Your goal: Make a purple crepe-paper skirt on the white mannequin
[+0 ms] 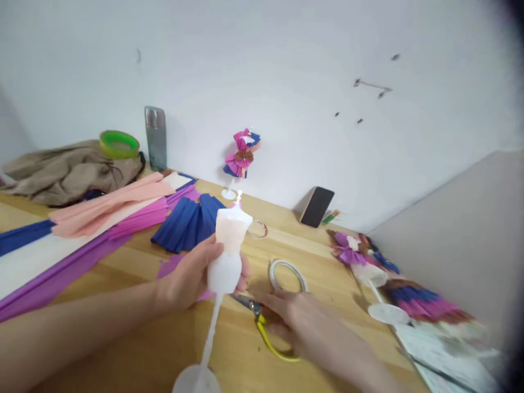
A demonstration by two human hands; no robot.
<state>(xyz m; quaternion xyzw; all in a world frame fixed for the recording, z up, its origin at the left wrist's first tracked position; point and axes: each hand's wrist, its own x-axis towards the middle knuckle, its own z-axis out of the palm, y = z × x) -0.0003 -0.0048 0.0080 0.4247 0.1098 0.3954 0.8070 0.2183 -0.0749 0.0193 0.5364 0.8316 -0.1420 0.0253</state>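
My left hand (200,273) is wrapped around the hips of a small white mannequin on a stand (226,274). It leans a little to the right, with its round base nearest me. A peach-coloured layer covers its chest. Scissors with yellow handles (262,327) lie low over the table, blades toward the mannequin. My right hand (295,322) is closed over their upper handle; part of that grip is hidden and slightly blurred. Behind the mannequin is a pleated blue crepe paper piece (186,224). A roll of white tape (272,267) lies just beyond my right hand.
Crepe paper strips (110,207) spread across the left, beside a brown cloth (73,169) and a green tape roll (104,144). A bottle (156,142), a dressed mannequin (241,155) and a phone (316,207) stand along the wall. Another mannequin (370,275) is at right.
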